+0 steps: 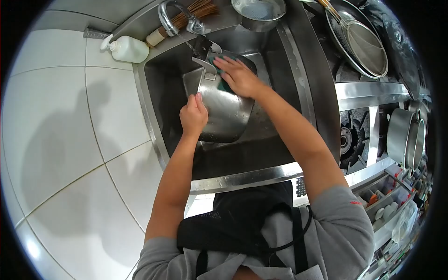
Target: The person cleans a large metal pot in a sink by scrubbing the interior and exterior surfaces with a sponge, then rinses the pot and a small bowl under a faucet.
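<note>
A metal pot (225,114) lies tilted on its side in the steel sink (177,164), its handle bracket (204,64) toward the faucet. My left hand (193,113) is closed on the pot's near left edge, with the thumb pointing up along it. Against the pot's outer wall, my right hand (239,77) presses a green scouring pad (224,86), which shows from under the palm and fingers. Water runs from the faucet (169,23) close to the bracket.
A white pump bottle (129,49) and a straw brush (196,13) lie behind the sink. At the back right sits a metal bowl (259,14). The stove on the right carries a wok with a strainer (367,46) and a burner (346,140); stacked pots (402,138) stand beyond.
</note>
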Tool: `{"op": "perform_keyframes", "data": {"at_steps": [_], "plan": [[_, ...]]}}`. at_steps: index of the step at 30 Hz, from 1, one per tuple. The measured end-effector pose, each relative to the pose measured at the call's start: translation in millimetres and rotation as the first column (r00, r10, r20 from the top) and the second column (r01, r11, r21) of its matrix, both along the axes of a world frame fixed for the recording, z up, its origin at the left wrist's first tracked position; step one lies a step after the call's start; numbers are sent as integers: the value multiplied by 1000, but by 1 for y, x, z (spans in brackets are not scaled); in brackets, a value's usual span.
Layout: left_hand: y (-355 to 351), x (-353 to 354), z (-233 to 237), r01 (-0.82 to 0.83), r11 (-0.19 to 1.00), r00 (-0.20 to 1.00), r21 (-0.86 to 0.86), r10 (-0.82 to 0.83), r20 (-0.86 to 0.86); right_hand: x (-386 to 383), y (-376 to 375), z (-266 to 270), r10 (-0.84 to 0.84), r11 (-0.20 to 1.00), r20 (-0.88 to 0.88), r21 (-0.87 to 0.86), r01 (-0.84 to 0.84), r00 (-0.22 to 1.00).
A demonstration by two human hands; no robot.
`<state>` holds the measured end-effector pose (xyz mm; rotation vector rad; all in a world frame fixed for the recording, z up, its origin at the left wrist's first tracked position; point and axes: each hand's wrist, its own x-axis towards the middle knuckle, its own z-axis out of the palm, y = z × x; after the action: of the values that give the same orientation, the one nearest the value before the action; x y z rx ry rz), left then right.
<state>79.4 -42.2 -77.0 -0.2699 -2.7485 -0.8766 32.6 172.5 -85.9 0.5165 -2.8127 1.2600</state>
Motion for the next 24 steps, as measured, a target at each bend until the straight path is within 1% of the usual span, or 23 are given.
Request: {"op": "perform_keyframes", "data": {"at_steps": [2,3,4,5,6,9,11,13,14,15,17,18,19,20,21,22,23,24], "plan": [[1,0,0,1,1000,1000,-14,-1,-15,32,15,-3,19,999,-3,-45,-19,1000],[0,0,1,-3,999,1000,-36,2,-26,30,18,-1,29,999,-7,-45,-29,1000],[-2,-1,1,-15,999,999,-36,13,-29,28,21,0,33,999,29,-14,-33,999],[-3,-1,1,-12,999,1000,-39,12,5,28,21,-1,28,999,67,14,-29,997],[-3,0,1,-9,999,999,-40,10,41,12,16,-4,13,1000,13,27,-14,1000],[-2,1,4,-10,1000,1000,-20,11,27,-35,-5,-8,1,999,68,32,-4,998],[-2,1,4,-11,1000,999,-23,12,38,-27,-5,-10,-28,999,37,19,27,999],[0,-1,1,-19,1000,999,-20,20,42,0,5,-6,-70,995,39,72,67,997],[0,-1,-1,-26,998,999,-51,27,18,8,7,-6,-110,991,12,76,109,994],[-1,-1,0,-38,996,999,-83,38,-8,2,5,-6,-101,992,10,74,100,995],[-4,-2,0,-26,997,1000,-71,25,-14,-15,5,-8,-111,988,-74,96,118,991],[-2,-2,0,-13,999,1000,-51,12,-25,-33,6,-8,-140,985,-43,97,143,989],[-1,-1,-2,-24,999,999,-47,22,-30,-45,8,-7,-129,986,-48,99,134,990],[-2,0,-3,-31,998,999,-62,29,-27,-55,6,-6,-249,965,115,-49,256,962],[-3,-2,-1,-40,996,999,-79,38,-28,-64,2,-3,-330,905,288,-176,388,899],[-3,-5,-1,-56,995,998,-80,54,-37,-68,0,0,-298,829,308,-387,405,904],[-4,-4,-3,-43,997,999,-68,40,-33,-71,-8,-1,-280,835,310,-388,390,908],[-5,-2,-3,-25,998,999,-55,24,-28,-73,-14,-5,-388,855,114,-327,403,915]]}}
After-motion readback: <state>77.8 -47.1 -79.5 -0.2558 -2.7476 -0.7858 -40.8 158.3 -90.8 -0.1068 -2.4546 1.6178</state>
